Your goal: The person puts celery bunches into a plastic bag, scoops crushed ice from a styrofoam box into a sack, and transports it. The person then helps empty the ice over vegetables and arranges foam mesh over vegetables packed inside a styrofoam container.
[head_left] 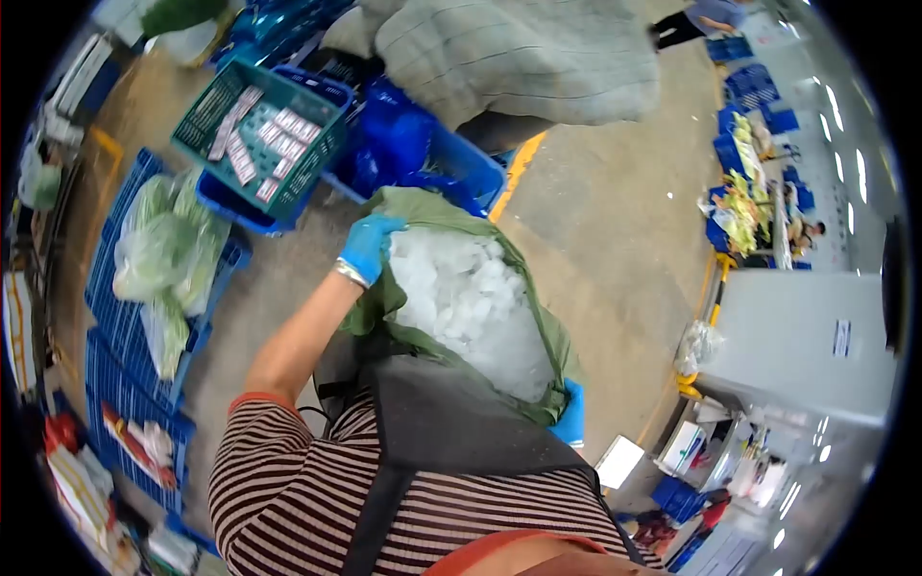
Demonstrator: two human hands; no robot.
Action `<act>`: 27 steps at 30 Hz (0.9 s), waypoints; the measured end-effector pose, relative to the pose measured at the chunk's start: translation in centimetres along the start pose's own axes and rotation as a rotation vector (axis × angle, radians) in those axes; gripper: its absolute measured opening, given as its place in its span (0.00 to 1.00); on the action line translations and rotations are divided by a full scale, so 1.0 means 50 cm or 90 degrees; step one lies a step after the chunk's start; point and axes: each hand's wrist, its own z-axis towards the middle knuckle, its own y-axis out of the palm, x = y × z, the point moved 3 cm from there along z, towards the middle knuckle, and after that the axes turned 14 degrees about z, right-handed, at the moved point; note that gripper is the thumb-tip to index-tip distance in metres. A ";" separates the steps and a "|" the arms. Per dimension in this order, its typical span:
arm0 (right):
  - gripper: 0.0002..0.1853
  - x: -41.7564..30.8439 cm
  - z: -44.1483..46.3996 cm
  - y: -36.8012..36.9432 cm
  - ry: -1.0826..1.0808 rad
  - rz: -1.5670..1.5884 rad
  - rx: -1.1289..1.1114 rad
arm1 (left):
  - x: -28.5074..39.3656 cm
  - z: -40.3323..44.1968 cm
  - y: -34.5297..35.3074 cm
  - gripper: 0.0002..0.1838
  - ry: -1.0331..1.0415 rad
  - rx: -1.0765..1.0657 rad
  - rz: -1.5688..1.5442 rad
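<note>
A large green bag [423,204] stands open in front of my body, with a mass of ice [461,298] inside it. My left hand [372,248], in a blue glove, grips the bag's rim on the left side, its fingers folded over the cloth. On the opposite side of the mouth, lower right, my right hand [570,413] wears a blue glove too and closes on the rim; its fingers are partly hidden by the cloth. The bag's lower part is out of sight beneath the rim and my dark apron [432,413].
Beyond the bag stand a green crate [216,110] with small labelled packs and a blue bin [471,168]. A grey-green cover [519,58] drapes over a pile behind. Bagged vegetables [158,250] lie on blue pallets [115,250] at left. Far right, a person [706,17] stands near blue crates.
</note>
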 end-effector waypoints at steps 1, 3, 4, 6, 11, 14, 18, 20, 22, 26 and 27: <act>0.16 0.036 0.018 0.018 0.156 0.164 0.048 | 0.008 0.011 -0.014 0.03 -0.001 0.039 0.012; 0.14 0.147 0.052 -0.057 0.392 0.386 0.094 | -0.004 0.021 -0.015 0.03 -0.013 0.053 0.000; 0.14 0.129 0.048 -0.039 0.405 0.406 0.120 | -0.011 0.029 -0.014 0.02 -0.021 0.050 -0.003; 0.14 0.066 0.039 0.010 0.420 0.449 0.178 | -0.025 0.040 -0.016 0.02 -0.050 0.044 -0.014; 0.14 0.073 0.023 0.005 0.439 0.438 0.218 | -0.021 0.071 -0.022 0.04 -0.098 0.021 -0.004; 0.15 0.040 -0.002 0.054 0.454 0.446 0.254 | 0.019 0.091 -0.016 0.06 -0.114 -0.020 0.011; 0.16 0.044 -0.055 0.100 0.418 0.404 0.305 | 0.088 0.101 -0.029 0.07 -0.154 -0.036 0.060; 0.17 0.011 -0.064 0.131 0.419 0.422 0.336 | 0.134 0.090 -0.027 0.08 -0.179 -0.060 0.088; 0.17 -0.078 -0.053 0.172 0.461 0.505 0.380 | 0.176 0.074 0.007 0.09 -0.213 -0.046 0.126; 0.18 -0.132 -0.046 0.199 0.492 0.544 0.389 | 0.218 0.077 0.019 0.10 -0.246 -0.038 0.143; 0.18 -0.131 -0.050 0.197 0.491 0.519 0.390 | 0.219 0.082 0.017 0.10 -0.242 -0.041 0.141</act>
